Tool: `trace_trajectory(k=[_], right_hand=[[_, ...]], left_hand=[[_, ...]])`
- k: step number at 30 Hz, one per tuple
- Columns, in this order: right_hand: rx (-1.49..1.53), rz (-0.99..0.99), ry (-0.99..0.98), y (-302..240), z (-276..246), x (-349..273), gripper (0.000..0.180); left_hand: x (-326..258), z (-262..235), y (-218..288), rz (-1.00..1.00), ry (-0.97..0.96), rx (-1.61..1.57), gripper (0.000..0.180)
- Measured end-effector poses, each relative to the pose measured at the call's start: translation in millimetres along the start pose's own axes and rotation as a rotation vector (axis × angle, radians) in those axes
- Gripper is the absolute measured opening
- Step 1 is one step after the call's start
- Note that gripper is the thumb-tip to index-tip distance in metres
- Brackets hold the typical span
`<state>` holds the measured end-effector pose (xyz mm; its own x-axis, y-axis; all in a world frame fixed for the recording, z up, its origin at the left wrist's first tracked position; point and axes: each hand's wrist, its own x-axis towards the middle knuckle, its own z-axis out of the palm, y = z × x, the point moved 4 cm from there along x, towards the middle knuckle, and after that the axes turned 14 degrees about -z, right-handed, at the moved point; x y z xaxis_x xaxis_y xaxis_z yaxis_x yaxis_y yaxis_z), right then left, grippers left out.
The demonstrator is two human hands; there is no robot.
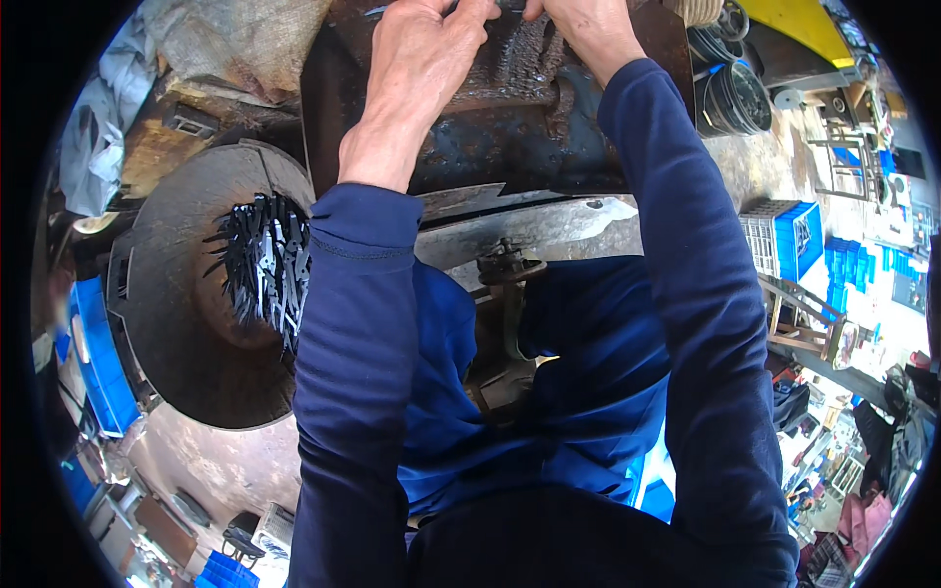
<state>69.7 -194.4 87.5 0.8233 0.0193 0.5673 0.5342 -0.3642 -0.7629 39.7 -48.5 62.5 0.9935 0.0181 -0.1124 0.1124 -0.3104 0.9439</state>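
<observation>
At the top edge, my left hand [423, 61] is closed with its fingers curled in; what they grip is cut off by the frame. A thin shiny metal tip [375, 11] pokes out just left of it. My right hand [591, 31] is beside it with the thumb bent inward, its other fingers mostly out of sight. Both hands are over a dark, greasy metal machine [470, 152] with caked brown grime [529, 59]. Left of my left forearm, a large round metal pan [176, 323] holds a heap of slim black and shiny metal pieces [265, 260].
My knees are under the machine's front edge, near a rusty clamp-like fitting [505, 265]. Blue bins [101, 358] stand at the left, a blue and white crate [784, 238] at the right. Black round drums [735, 98] and a yellow panel [804, 27] are at the upper right. Sacking [230, 44] lies upper left.
</observation>
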Motion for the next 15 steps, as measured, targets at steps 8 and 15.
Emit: trace_trajectory(k=[8,15], right_hand=[[0.075,0.034,0.011,2.9,-2.0,-1.1,0.030],[0.170,0.108,-0.070,-14.6,-12.7,-29.4,0.030]], left_hand=[[-17.2,-9.4,16.7,0.057,-0.006,-0.162,0.022],[-26.5,-39.7,7.7,0.119,0.072,-0.074,0.030]])
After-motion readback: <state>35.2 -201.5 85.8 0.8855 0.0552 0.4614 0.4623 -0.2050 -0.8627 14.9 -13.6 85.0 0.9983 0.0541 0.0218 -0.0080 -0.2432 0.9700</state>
